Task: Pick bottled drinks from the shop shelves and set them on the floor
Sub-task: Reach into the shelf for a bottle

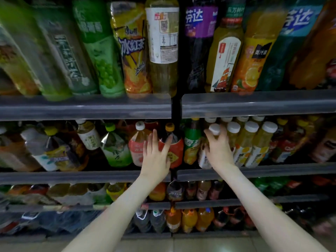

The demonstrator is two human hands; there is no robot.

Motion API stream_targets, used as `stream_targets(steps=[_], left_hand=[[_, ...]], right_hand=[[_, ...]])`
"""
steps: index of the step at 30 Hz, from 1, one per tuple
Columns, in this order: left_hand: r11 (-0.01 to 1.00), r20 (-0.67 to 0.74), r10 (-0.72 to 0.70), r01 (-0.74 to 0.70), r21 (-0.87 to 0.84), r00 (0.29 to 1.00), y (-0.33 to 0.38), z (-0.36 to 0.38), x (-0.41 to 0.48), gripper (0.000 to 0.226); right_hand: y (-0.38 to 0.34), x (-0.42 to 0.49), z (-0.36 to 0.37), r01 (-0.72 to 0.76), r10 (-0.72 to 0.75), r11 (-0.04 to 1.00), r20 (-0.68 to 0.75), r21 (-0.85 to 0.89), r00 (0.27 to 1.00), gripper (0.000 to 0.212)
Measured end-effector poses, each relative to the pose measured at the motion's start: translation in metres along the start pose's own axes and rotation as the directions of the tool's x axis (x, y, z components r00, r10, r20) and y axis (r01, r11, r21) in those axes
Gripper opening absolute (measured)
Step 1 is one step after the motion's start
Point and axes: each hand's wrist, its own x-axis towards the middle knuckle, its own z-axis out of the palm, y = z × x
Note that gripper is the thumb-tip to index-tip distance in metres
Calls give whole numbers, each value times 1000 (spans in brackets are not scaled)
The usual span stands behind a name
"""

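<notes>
Shelf (85, 177): white-capped bottle (203, 159) near-upright, cap (215, 128) upward.

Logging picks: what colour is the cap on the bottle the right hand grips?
White cap on that bottle, head view.

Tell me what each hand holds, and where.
Right hand grips a white-capped bottle just below the cap. Left hand holds nothing, fingers spread before a red-label bottle.

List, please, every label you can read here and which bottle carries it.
"冰红茶": yellow bottle.
"芬达": purple bottle and blue bottle.
"美汁源": orange juice bottle.
"东方树叶": bottle with ship picture.
White-capped bottle gripped by the right hand, and everything else: too blurred to read.
</notes>
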Motion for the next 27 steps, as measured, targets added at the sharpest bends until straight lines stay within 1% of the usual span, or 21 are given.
stream_targets(steps=[2, 3, 4, 5, 7, 8, 9, 11, 13, 15, 17, 19, 22, 25, 27], left_hand=[[997, 114, 67, -70, 23, 991, -12, 4, 2, 73], [994, 151, 101, -104, 16, 983, -16, 5, 2, 75], [992, 167, 128, -129, -4, 978, -19, 6, 2, 77], [989, 167, 145, -143, -26, 975, -21, 5, 3, 78], [986, 170, 163, -154, -62, 972, -24, 2, 2, 80], [984, 179, 170, -158, -78, 969, -26, 1, 1, 80], [983, 186, 178, -165, -87, 966, -28, 0, -1, 79], [980, 196, 195, -185, -71, 961, -34, 0, -6, 76], [981, 207, 194, -186, -58, 959, -39, -1, -13, 76], [985, 221, 173, -165, -57, 960, -46, -3, -22, 76], [990, 235, 140, -133, -46, 962, -54, -6, -32, 73], [996, 250, 89, -87, -20, 964, -64, -9, -41, 67], [999, 264, 33, -31, -12, 964, -70, -10, -47, 63], [991, 272, -9, 44, -124, 962, -64, -7, -51, 67], [968, 244, -16, 77, -241, 970, -57, -4, -50, 72]], right_hand=[[-10, -9, 0, -52, 46, 995, -76, -84, 996, 62], [-18, -14, 0, -55, 44, 993, -102, -107, 994, 66], [-27, -19, 1, -16, 5, 995, -117, -93, 993, 71], [-37, -23, 2, 57, -62, 997, -112, -45, 992, 74], [-62, -26, 7, 202, -199, 977, -54, 73, 979, 79], [-74, -23, 10, 234, -233, 966, -20, 114, 972, 80], [-83, -18, 13, 225, -229, 961, 7, 161, 973, 80], [-96, -5, 19, 150, -167, 957, 47, 248, 985, 78], [-100, 8, 25, 125, -160, 951, 106, 282, 981, 74], [-101, 15, 33, 161, -206, 960, 191, 229, 960, 69], [-99, 18, 37, 206, -231, 969, 212, 136, 950, 63], [-96, 20, 36, 219, -230, 973, 200, 77, 952, 58], [-90, 11, 31, 268, -273, 962, 137, 52, 952, 53], [-84, -12, 23, 304, -311, 949, 90, 84, 946, 48], [-80, -29, 20, 392, -399, 913, 43, 109, 916, 45]])
